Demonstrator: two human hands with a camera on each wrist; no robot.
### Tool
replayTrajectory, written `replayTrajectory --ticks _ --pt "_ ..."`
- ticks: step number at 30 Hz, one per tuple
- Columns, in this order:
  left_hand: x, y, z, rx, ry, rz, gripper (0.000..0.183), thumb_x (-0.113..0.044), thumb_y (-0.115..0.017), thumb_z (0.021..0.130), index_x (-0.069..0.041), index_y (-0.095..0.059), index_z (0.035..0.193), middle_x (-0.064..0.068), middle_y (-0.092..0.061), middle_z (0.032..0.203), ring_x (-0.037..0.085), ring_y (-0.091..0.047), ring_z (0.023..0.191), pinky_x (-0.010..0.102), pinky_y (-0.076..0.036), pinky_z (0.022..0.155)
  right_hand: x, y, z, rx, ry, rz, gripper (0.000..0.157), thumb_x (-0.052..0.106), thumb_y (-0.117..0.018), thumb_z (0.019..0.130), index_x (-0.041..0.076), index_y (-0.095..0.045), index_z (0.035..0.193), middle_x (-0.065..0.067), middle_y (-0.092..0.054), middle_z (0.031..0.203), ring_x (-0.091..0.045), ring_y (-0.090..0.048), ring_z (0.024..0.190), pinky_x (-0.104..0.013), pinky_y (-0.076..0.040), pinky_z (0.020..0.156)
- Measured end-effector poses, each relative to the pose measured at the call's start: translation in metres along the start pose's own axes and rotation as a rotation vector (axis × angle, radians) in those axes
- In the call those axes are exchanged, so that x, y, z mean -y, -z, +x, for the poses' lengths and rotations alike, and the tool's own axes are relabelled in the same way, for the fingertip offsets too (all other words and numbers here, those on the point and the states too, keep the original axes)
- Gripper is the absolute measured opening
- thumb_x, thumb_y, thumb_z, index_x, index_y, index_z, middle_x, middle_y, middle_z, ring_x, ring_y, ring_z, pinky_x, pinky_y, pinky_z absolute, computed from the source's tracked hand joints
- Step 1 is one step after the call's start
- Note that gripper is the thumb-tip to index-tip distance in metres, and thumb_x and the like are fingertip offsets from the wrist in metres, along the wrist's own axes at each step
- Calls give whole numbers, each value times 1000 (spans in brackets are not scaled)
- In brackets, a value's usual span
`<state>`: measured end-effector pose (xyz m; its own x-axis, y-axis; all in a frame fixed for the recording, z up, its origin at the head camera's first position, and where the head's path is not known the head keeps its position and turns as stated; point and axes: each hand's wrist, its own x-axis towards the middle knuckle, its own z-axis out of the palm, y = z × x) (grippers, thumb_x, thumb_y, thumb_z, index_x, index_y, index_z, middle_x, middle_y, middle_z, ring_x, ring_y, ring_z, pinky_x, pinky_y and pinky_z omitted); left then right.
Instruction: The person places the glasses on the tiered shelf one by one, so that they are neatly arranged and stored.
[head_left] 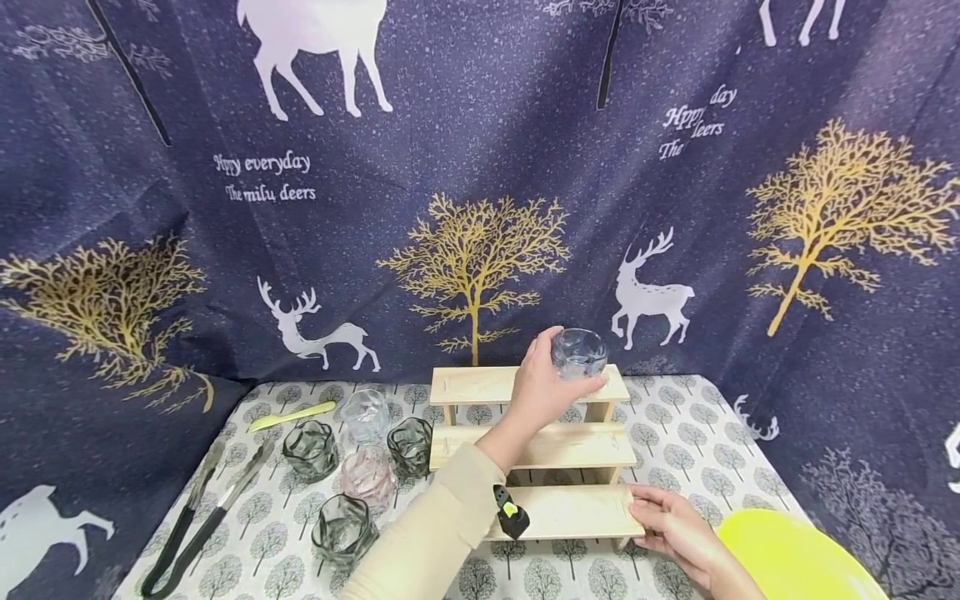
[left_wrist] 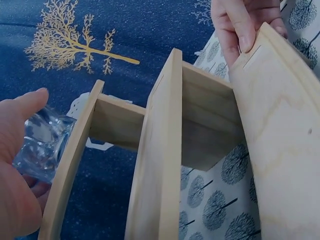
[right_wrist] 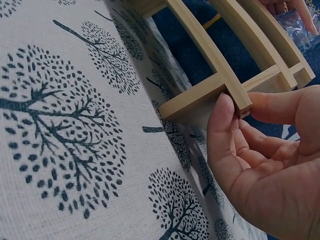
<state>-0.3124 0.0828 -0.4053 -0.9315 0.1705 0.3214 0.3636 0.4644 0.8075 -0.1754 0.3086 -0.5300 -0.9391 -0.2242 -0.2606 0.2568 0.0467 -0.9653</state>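
A clear glass cup [head_left: 580, 354] is gripped by my left hand [head_left: 543, 387] at the right end of the top tier of a three-tier wooden stand [head_left: 476, 385]. In the left wrist view, the glass cup [left_wrist: 44, 142] sits between thumb and fingers, against the top board; whether its base bears on the wood cannot be told. My right hand [head_left: 678, 529] pinches the right end of the lowest board. The right wrist view shows thumb and fingers of that hand [right_wrist: 265, 160] on the board's corner [right_wrist: 239, 102]. No other cups are visible on the stand.
Left of the stand are several cups: dark grey ones [head_left: 311, 451], a pink one [head_left: 368, 477] and a clear one [head_left: 365, 417]. Black-handled tongs [head_left: 202, 533] and a yellow-green utensil [head_left: 292, 416] lie farther left. A bright yellow rounded object [head_left: 787, 554] is at the right front. A patterned cloth hangs behind.
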Motion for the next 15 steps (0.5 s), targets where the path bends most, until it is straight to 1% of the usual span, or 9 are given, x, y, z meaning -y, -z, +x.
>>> replayTrajectory --ticks 4,8,15 --pt "2 9 -2 40 -16 33 107 -48 -93 74 -21 -35 160 6 -53 145 27 -59 123 47 -53 99 0 -1 0 1 -8 -2 64 14 -56 106 -23 -25 149 -5 -67 110 -19 -67 95 -33 -60 81" --pt "6 19 -6 66 -43 17 109 -49 -92 75 -24 -32 161 5 -51 146 27 -59 123 45 -53 98 -2 0 1 1 -13 -9 64 15 -56 107 -22 -26 149 -5 -66 110 -19 -67 96 -33 -60 81" --pt "10 39 -15 76 -74 1 106 -51 -91 77 -28 -31 161 2 -49 149 22 -57 126 44 -53 100 -3 2 2 5 -14 -10 64 15 -55 108 -22 -25 150 -5 -67 112 -19 -67 96 -33 -60 80"
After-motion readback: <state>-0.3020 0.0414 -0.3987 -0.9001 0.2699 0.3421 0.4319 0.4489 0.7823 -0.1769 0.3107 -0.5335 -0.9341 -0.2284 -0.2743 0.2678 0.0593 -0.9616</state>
